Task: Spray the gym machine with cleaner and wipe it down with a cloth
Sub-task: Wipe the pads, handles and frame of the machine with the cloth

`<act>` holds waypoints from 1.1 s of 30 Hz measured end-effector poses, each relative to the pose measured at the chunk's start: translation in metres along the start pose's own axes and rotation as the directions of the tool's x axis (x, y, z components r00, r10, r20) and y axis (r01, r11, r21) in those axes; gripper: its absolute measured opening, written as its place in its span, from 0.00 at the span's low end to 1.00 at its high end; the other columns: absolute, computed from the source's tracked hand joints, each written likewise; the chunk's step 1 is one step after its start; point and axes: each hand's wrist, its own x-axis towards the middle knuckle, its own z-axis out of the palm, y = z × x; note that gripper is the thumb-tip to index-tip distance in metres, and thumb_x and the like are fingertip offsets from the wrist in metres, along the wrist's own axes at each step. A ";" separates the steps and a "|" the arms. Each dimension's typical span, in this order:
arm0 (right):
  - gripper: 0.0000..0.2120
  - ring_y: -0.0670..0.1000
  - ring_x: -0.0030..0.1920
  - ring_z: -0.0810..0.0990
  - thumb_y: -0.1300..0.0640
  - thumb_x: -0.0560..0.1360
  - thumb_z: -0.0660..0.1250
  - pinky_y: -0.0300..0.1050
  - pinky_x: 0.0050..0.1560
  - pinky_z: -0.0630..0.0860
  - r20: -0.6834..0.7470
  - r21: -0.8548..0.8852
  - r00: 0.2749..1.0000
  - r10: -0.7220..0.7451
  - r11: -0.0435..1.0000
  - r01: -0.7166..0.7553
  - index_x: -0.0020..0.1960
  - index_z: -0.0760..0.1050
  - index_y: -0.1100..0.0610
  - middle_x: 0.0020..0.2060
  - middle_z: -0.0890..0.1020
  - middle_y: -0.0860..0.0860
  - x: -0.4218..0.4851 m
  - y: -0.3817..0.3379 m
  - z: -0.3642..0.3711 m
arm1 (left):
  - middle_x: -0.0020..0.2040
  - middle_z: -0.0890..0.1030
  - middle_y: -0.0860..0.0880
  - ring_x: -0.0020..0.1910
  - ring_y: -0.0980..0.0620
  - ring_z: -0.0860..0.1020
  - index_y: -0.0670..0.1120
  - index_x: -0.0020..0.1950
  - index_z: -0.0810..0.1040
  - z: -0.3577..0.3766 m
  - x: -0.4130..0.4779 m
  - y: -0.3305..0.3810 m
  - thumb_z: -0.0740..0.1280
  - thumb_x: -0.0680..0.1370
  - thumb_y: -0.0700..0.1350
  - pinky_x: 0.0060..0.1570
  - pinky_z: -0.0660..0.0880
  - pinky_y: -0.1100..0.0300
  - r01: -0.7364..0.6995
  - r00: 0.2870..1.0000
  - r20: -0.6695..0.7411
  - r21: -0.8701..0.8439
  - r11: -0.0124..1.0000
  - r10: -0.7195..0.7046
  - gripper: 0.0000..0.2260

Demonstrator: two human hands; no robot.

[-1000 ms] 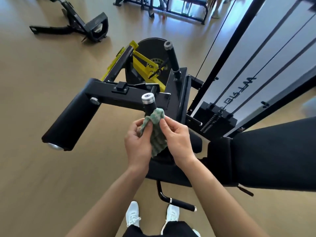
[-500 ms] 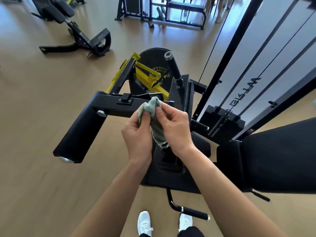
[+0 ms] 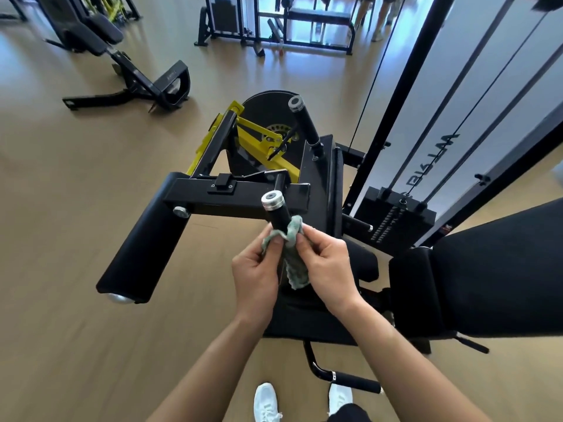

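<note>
Centre of frame: green cloth (image 3: 296, 268) wrapped round lower part of upright black handle (image 3: 276, 217) of gym machine (image 3: 243, 200). Left hand (image 3: 258, 271) pinches one cloth edge, right hand (image 3: 328, 266) pinches other, fingers curled, cloth pulled against grip from both sides.

Risks, as judged:
- Fingertip pinch only; hard tug could pull cloth edge free.
- Cloth bunched narrow; strips of grip may go unwiped.
- Silver end cap (image 3: 272, 200) above cloth, bare; easy to skip.
- Cleaner bottle not in view; cannot tell if handle is wet, dry rubbing would only smear.
</note>
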 end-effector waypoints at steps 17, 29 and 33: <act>0.16 0.46 0.58 0.85 0.62 0.83 0.67 0.52 0.61 0.82 0.025 -0.198 0.998 -0.066 0.978 0.070 0.70 0.79 0.55 0.56 0.87 0.46 -0.012 0.016 -0.014 | 0.51 0.87 0.49 0.51 0.49 0.86 0.46 0.60 0.81 -0.014 -0.003 -0.019 0.80 0.69 0.49 0.49 0.83 0.56 0.125 0.992 -0.008 0.065 0.990 -0.124 0.22; 0.15 0.52 0.58 0.84 0.60 0.83 0.66 0.55 0.61 0.81 0.100 -0.094 0.979 -0.176 0.978 0.185 0.69 0.76 0.60 0.56 0.85 0.53 0.027 -0.040 0.017 | 0.57 0.85 0.40 0.59 0.44 0.84 0.40 0.63 0.82 -0.010 0.027 0.034 0.66 0.83 0.38 0.57 0.80 0.58 0.025 0.998 0.065 -0.251 0.968 -0.009 0.10; 0.14 0.50 0.54 0.84 0.58 0.83 0.67 0.56 0.58 0.82 0.125 -0.200 0.984 -0.125 0.969 0.148 0.68 0.76 0.57 0.53 0.85 0.50 0.017 -0.023 0.006 | 0.57 0.84 0.38 0.59 0.40 0.84 0.40 0.61 0.81 -0.012 0.020 0.005 0.68 0.82 0.41 0.58 0.81 0.53 0.103 0.995 0.029 -0.204 0.974 -0.099 0.10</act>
